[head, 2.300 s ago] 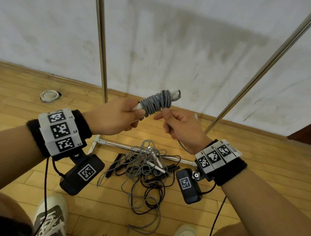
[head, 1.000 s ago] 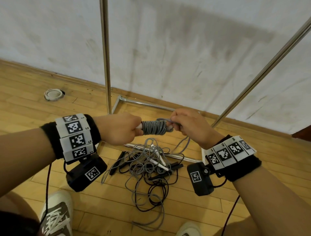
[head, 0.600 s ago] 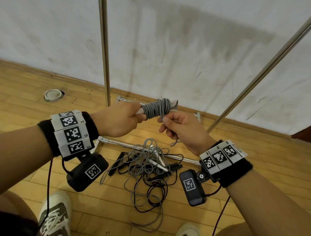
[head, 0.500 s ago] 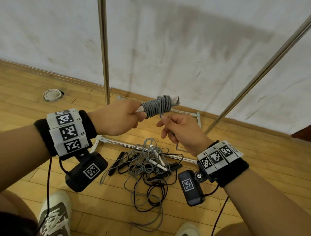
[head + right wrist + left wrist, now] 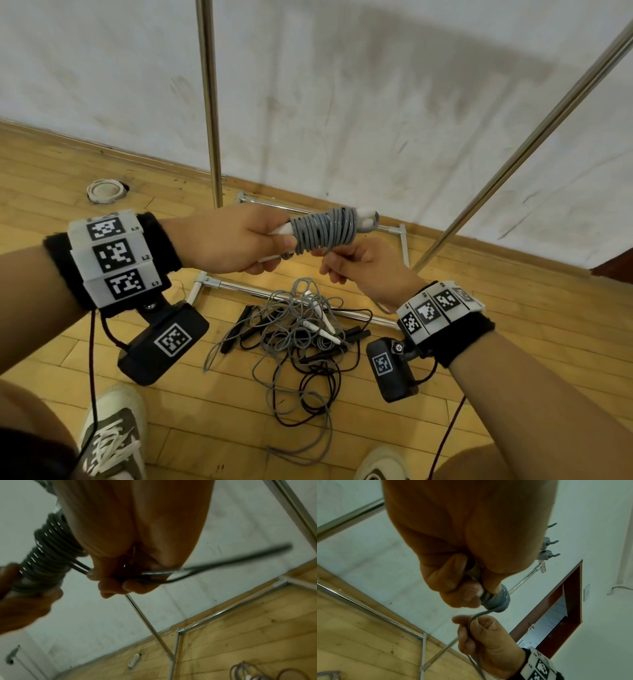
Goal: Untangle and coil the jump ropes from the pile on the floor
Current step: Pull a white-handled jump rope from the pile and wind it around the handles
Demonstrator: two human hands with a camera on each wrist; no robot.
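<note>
My left hand grips the white handles of a grey jump rope, whose cord is wound round them in a tight coil. The same coil shows in the left wrist view. Just below the coil, my right hand holds the doubled loose end of the grey cord in its curled fingers. A short loop of that cord sticks out past the fist. On the floor below lies the tangled pile of grey and black ropes with white and black handles.
A metal rack frame stands around the pile: an upright pole, a slanted pole and floor bars. A roll of white tape lies by the wall. My shoes are at the bottom edge.
Over the last second my right hand circled from over the coil's right end down to beneath it, laying cord on. Both hands rose slightly and have stayed nearly put since.
</note>
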